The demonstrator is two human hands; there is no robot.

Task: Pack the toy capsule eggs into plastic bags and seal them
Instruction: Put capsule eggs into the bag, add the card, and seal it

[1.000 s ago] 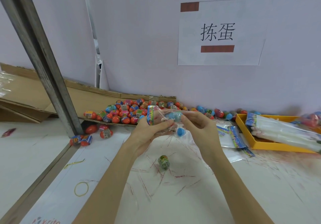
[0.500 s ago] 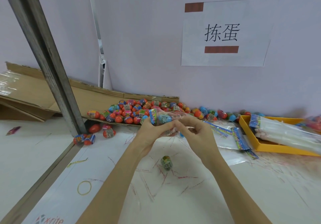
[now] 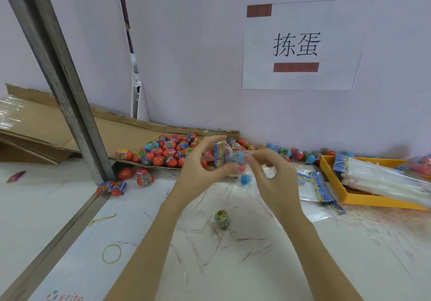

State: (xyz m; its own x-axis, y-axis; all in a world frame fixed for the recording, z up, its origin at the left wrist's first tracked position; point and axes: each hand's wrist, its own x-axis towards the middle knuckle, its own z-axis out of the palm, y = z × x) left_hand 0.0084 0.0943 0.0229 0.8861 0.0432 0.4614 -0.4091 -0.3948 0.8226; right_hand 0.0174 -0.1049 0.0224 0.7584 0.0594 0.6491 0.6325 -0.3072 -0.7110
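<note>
Change: the two hands are rising a little from where they were a moment ago, and the left hand (image 3: 198,172) is opening its upper fingers – before they were curled close over the bag.
Meaning: in my judgement the eggs are already inside and the person is now working on the mouth of the bag, so this bag is near to sealing but is not sealed yet.
Bag: the plastic bag (image 3: 229,158) is hanging between both hands above the table (image 3: 326,265), with its printed header strip standing upright at the left fingertips.
Eggs in bag: a blue capsule egg (image 3: 235,157) is lying between the two thumbs; another blue one (image 3: 245,179) is sagging lower, under the fingers.
Left fingers: thumb and lower fingers are pinching the bag, upper fingers are spread.
Right fingers: the right hand (image 3: 272,179) is curling and pinching the clear film.
Loose egg: a green egg (image 3: 222,219) is lying on the table below the hands, well apart from them.
Supply: the egg pile (image 3: 163,151) is waiting behind, on the cardboard (image 3: 116,132).
</note>
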